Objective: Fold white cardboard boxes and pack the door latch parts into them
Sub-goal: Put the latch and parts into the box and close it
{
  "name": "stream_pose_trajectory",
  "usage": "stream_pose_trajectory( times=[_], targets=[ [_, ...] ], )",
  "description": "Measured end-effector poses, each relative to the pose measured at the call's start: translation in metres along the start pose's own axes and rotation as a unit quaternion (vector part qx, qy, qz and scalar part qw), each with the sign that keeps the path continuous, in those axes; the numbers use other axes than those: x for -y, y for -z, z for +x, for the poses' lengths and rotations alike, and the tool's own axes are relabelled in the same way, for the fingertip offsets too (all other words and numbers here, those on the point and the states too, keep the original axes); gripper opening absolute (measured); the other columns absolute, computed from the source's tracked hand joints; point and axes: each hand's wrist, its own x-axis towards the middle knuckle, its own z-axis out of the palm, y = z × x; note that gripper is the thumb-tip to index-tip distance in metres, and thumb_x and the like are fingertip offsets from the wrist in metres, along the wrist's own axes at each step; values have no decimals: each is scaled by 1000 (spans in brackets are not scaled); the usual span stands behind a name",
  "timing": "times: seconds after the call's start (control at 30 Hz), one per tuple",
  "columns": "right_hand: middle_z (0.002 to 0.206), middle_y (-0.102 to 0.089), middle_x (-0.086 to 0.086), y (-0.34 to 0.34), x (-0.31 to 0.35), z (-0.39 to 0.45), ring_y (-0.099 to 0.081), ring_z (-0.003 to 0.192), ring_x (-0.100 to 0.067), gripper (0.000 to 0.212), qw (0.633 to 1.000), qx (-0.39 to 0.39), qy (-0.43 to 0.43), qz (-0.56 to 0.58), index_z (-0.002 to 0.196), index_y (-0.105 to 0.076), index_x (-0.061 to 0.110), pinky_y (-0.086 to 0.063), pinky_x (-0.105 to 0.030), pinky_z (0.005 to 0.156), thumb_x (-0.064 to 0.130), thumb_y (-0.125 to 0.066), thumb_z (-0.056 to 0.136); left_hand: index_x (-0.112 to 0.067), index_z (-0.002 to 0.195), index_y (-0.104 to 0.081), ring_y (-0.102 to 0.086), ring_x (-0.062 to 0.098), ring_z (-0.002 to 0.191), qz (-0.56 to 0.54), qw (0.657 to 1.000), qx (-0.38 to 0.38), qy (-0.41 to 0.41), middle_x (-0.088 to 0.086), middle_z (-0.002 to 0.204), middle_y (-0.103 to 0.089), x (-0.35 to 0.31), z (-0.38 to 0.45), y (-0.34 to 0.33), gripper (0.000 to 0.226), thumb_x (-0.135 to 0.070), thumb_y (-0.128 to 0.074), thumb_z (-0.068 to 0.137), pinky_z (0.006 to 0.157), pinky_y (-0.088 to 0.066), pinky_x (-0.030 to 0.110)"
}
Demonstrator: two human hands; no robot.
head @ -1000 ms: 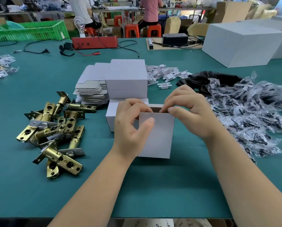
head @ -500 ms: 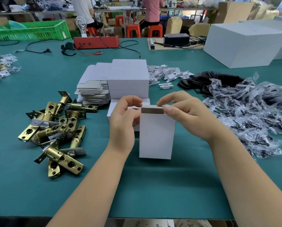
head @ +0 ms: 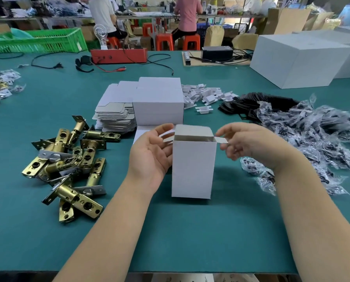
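White cardboard box (head: 192, 167) stands upright on the green table (head: 170, 231), near the front edge and midway between the two forearms. Top is open: back lid flap raised, side flaps sticking out left and right.

Left hand (head: 149, 157) is at the box's left wall, palm turned toward it, fingers relaxed and spread apart, fingertips near the left side flap. Cannot tell whether the palm touches the wall.

Right hand (head: 249, 143) is at the upper right corner, fingers loosely curled; thumb and forefinger meet at the tip of the right side flap, apparently pinching it.

Left of the box: heap of brass door latches (head: 68, 165), lying crossed over one another, well apart from the box.

Right of the box: pile of small clear plastic bags (head: 312, 135) with dark contents.

Just behind the box: stack of folded white boxes (head: 158, 100), with a stack of flat box blanks (head: 114, 115) touching its left side.

Further back right: scattered small white plastic pieces (head: 204, 94) and a row of black parts (head: 261, 100).

Far edge: red device (head: 119, 54), green crate (head: 38, 40), large white carton (head: 296, 58).
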Motion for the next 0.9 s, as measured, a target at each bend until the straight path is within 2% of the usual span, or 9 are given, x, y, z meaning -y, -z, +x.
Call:
stream_pose_trajectory(
  times=[0.07,0.13,0.27,0.4,0.47,0.57,0.7,0.8,0.9],
  targets=[
    [77,-69,-2,1,-6,-3,-60,61,-13,24,998,70,4,3,99,-65,11,-48,-23,55,1,-57,79,-8,102,-60,-59,19,55,-38,999,3,19,13,87,-67,-1,1,2,47,-8,-42,58,47,-48,23],
    [82,-70,-1,-2,-8,-3,-62,68,-13,19,995,92,23,39,99,-67,10,-51,-25,63,10,-63,80,-9,105,-59,-60,19,54,-53,998,13,28,16,89,-68,0,2,3,48,0,-39,62,48,-50,24],
    [99,-66,-11,-12,-6,1,-61,87,-22,23,989,95,46,100,97,-69,11,-49,-36,82,20,-55,82,-13,113,-56,-67,17,61,-17,1000,22,3,9,80,-72,2,4,4,38,6,-33,89,53,-54,24],
    [95,-68,-8,-27,-4,4,-63,83,-19,36,985,74,55,145,105,-65,6,-55,-29,76,29,-56,79,-16,114,-59,-68,16,73,33,999,20,-17,5,95,-72,4,4,3,26,-5,-49,94,59,-56,26],
    [88,-70,-1,-35,-2,4,-64,77,-13,36,986,52,61,147,101,-65,9,-54,-25,71,31,-56,74,-16,118,-61,-67,19,86,78,997,21,-19,4,104,-72,5,4,2,26,-19,-56,92,72,-54,31],
    [94,-73,1,-45,1,3,-64,82,-13,32,984,41,83,153,102,-67,13,-53,-23,71,19,-69,71,-12,125,-63,-64,23,102,136,990,36,-22,11,119,-68,8,1,-1,40,-33,-55,92,86,-52,39],
    [98,-72,0,-49,3,2,-65,88,-15,38,972,33,142,185,110,-65,20,-54,-25,77,7,-57,75,-19,121,-67,-67,19,93,157,985,66,-33,7,113,-71,8,1,-1,35,-24,-57,88,72,-56,31],
    [91,-71,6,-50,4,0,-62,87,-10,48,961,29,217,167,105,-71,35,-51,-20,78,-1,-56,78,-29,102,-76,-67,14,84,142,986,41,-75,-1,101,-74,9,2,-3,34,-13,-55,80,65,-55,26],
    [89,-72,16,-50,7,-3,-64,89,1,57,954,43,269,121,95,-75,38,-48,-13,78,-10,-49,80,-34,81,-78,-62,14,76,173,975,23,-136,-10,81,-73,11,0,-6,41,-2,-53,82,63,-49,26]
  ],
)
